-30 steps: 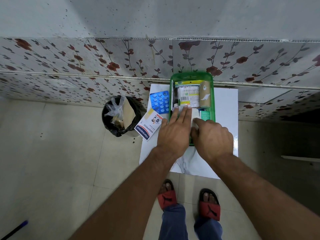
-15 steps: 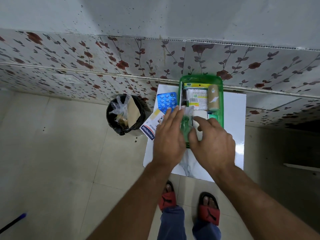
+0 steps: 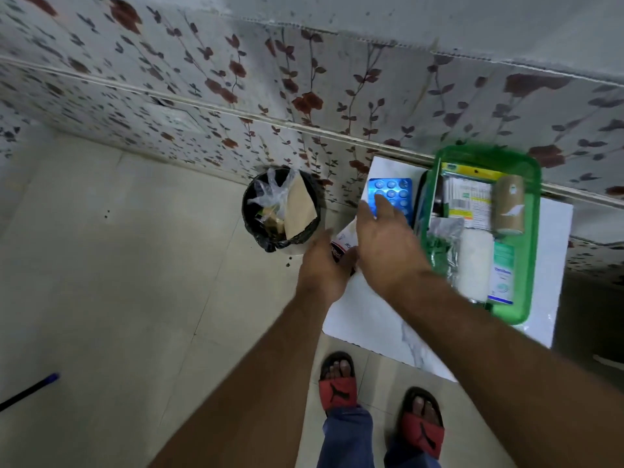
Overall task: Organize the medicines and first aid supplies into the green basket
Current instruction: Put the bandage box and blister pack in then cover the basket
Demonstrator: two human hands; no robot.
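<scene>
Now we have both hands off to the left of the green basket, which sits on the white table against the wall, already packed with a bandage roll, a box and wrapped gauze. Our left hand is curled around the plaster box at the table's left edge, though how firm the hold is we cannot tell. Our right hand is spread, fingers reaching over the blue blister pack just beside the basket. What worries us: the box overhangs the edge, and the open dustbin stands just below to the left, so a loose hold could drop it there. The flat blister pack may slide rather than lift, and the basket looks crowded.
</scene>
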